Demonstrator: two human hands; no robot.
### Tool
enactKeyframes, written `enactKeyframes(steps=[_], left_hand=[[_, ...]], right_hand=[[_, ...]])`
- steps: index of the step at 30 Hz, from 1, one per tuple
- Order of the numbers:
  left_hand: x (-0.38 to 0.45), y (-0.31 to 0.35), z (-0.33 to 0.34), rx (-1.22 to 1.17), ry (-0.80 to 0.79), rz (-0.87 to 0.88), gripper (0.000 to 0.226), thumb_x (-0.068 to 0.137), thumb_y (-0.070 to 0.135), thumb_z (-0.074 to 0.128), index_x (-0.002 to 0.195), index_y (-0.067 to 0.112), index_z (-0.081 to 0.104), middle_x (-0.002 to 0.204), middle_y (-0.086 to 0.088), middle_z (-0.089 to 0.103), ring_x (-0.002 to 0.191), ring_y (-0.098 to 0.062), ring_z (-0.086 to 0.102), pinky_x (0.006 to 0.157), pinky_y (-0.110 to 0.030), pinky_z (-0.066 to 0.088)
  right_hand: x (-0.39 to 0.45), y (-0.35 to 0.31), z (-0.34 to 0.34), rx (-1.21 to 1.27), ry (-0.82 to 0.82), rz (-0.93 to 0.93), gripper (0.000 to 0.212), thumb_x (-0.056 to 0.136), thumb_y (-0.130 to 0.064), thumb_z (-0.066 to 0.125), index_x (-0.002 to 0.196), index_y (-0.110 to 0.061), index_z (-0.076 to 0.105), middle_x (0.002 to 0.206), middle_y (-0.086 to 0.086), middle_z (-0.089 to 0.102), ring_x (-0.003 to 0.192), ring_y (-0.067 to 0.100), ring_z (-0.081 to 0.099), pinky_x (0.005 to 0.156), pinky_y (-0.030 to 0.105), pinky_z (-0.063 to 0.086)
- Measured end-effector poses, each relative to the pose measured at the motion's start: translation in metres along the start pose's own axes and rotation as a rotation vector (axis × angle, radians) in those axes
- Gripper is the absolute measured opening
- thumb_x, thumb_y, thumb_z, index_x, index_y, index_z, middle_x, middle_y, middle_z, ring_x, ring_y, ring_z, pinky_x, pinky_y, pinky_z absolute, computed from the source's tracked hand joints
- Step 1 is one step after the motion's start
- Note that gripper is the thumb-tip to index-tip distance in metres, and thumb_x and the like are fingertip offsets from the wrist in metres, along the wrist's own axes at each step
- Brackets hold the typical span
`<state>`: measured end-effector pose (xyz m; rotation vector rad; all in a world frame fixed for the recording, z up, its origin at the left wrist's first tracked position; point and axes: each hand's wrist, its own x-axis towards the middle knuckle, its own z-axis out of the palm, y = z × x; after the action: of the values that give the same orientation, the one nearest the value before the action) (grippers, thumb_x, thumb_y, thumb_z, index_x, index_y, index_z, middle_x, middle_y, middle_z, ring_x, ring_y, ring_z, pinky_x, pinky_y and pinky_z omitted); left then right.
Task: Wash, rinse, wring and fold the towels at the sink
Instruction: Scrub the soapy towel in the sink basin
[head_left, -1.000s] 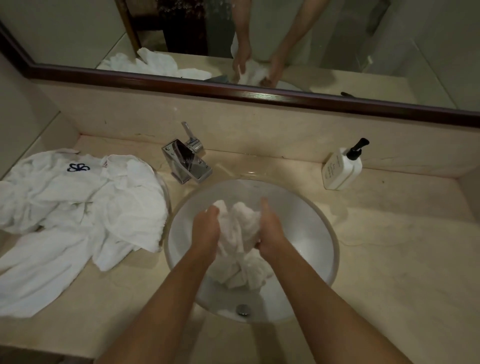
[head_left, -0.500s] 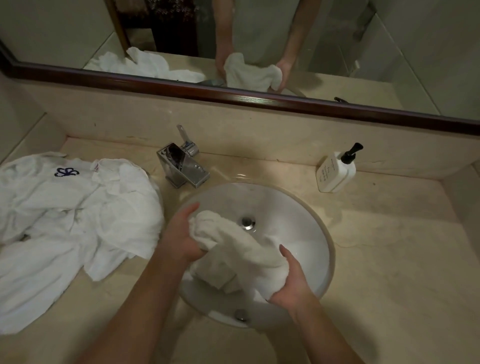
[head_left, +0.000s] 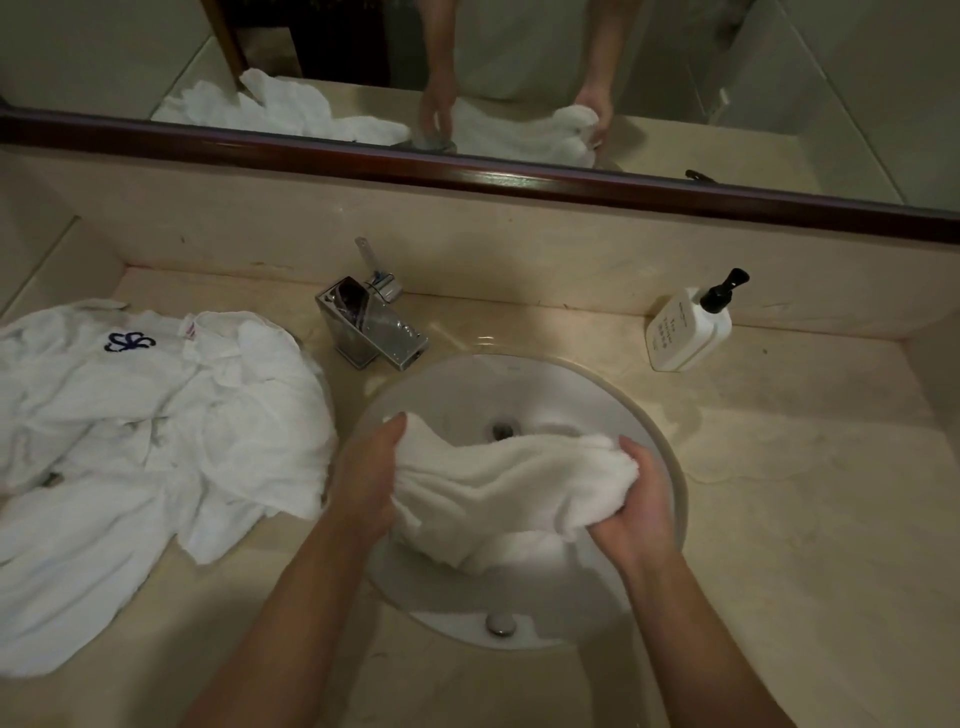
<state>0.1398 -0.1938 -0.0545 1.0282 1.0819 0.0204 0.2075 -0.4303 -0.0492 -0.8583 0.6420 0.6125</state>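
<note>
A white towel (head_left: 498, 483) stretches across the round white sink (head_left: 524, 384), bunched lengthwise between both hands. My left hand (head_left: 363, 478) grips its left end over the sink's left rim. My right hand (head_left: 636, 509) grips the bunched right end near the right rim. The towel's lower folds hang into the basin. A heap of white towels (head_left: 156, 441), one with a blue embroidered mark, lies on the counter to the left.
A chrome faucet (head_left: 371, 330) stands behind the sink, no water visibly running. A white pump bottle (head_left: 688, 327) sits at the back right. The beige counter (head_left: 805, 493) extends to the right. A mirror (head_left: 519, 78) above reflects my hands and the towel.
From a wad pressed between both hands in the basin, the towel has been pulled out sideways. My left hand moved to the left rim, my right hand to the right.
</note>
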Motion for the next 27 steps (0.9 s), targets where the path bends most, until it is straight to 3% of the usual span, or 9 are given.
enactKeyframes(steps=[2,5,10,14,16,19,22,24,27], left_hand=[[-0.006,-0.006,0.021,0.108,0.011,0.053,0.028,0.096,0.036,0.058,0.105,0.010,0.065,0.100,-0.007,0.068,0.092,-0.022,0.065,0.082,-0.033,0.050],[-0.023,-0.017,0.050,0.362,-0.009,0.218,0.025,0.100,0.021,0.047,0.094,0.009,0.068,0.093,-0.008,0.067,0.090,-0.024,0.063,0.081,-0.038,0.047],[-0.035,-0.026,0.044,0.643,-0.015,0.295,0.032,0.103,0.027,0.039,0.104,0.015,0.069,0.099,-0.004,0.068,0.094,-0.020,0.063,0.081,-0.030,0.046],[-0.003,-0.010,0.032,0.692,-0.036,0.295,0.036,0.103,0.024,0.038,0.083,0.014,0.066,0.088,-0.003,0.071,0.076,-0.014,0.061,0.058,-0.017,0.039],[-0.006,-0.013,0.034,0.799,-0.132,0.338,0.036,0.104,0.027,0.035,0.088,0.018,0.065,0.095,-0.006,0.071,0.076,-0.009,0.063,0.067,-0.013,0.045],[-0.006,-0.010,0.039,0.789,-0.138,0.348,0.039,0.104,0.031,0.034,0.104,0.012,0.069,0.106,-0.011,0.071,0.101,-0.028,0.066,0.090,-0.035,0.049],[0.012,0.004,0.039,0.976,-0.138,0.448,0.030,0.106,0.022,0.034,0.098,0.013,0.062,0.105,-0.013,0.069,0.101,-0.031,0.063,0.080,-0.033,0.043],[0.000,-0.003,0.036,1.038,-0.252,0.566,0.036,0.105,0.022,0.029,0.110,0.009,0.062,0.110,-0.013,0.067,0.102,-0.027,0.061,0.090,-0.033,0.043],[-0.035,-0.021,0.029,0.975,-0.417,0.546,0.034,0.106,0.021,0.026,0.098,0.015,0.058,0.097,0.001,0.061,0.088,-0.016,0.055,0.087,-0.033,0.040]], right_hand=[[-0.001,0.022,0.030,-0.352,-0.009,-0.058,0.043,0.091,-0.042,0.056,0.110,-0.006,0.070,0.108,0.019,0.071,0.104,0.034,0.067,0.095,0.043,0.051],[-0.001,0.067,0.069,-0.895,-0.079,-0.410,0.021,0.094,-0.033,0.058,0.080,-0.017,0.057,0.076,-0.003,0.060,0.076,0.015,0.057,0.074,0.034,0.046],[0.027,0.072,0.086,-0.705,0.094,-0.263,0.019,0.101,-0.024,0.046,0.089,-0.013,0.055,0.084,0.002,0.055,0.077,0.015,0.055,0.071,0.031,0.045],[0.015,0.087,0.101,-1.053,-0.035,-0.404,0.022,0.103,-0.023,0.044,0.084,-0.017,0.056,0.085,-0.001,0.057,0.083,0.018,0.054,0.081,0.036,0.042],[0.036,0.071,0.104,-0.979,0.145,-0.360,0.024,0.102,-0.022,0.043,0.088,-0.010,0.058,0.090,0.005,0.059,0.088,0.024,0.055,0.083,0.038,0.042],[0.049,0.059,0.108,-0.931,0.187,-0.310,0.034,0.095,-0.030,0.040,0.088,-0.005,0.062,0.094,0.012,0.067,0.093,0.032,0.063,0.091,0.048,0.051],[0.026,0.079,0.115,-1.174,-0.005,-0.469,0.030,0.102,-0.028,0.042,0.091,-0.007,0.060,0.092,0.011,0.065,0.091,0.028,0.060,0.084,0.040,0.046],[0.025,0.069,0.111,-1.145,0.106,-0.539,0.026,0.104,-0.026,0.041,0.085,-0.012,0.053,0.081,0.002,0.058,0.080,0.022,0.055,0.073,0.035,0.040],[0.050,0.048,0.090,-1.029,0.278,-0.430,0.027,0.105,-0.026,0.037,0.092,-0.010,0.056,0.091,0.004,0.059,0.091,0.025,0.056,0.084,0.037,0.043]])
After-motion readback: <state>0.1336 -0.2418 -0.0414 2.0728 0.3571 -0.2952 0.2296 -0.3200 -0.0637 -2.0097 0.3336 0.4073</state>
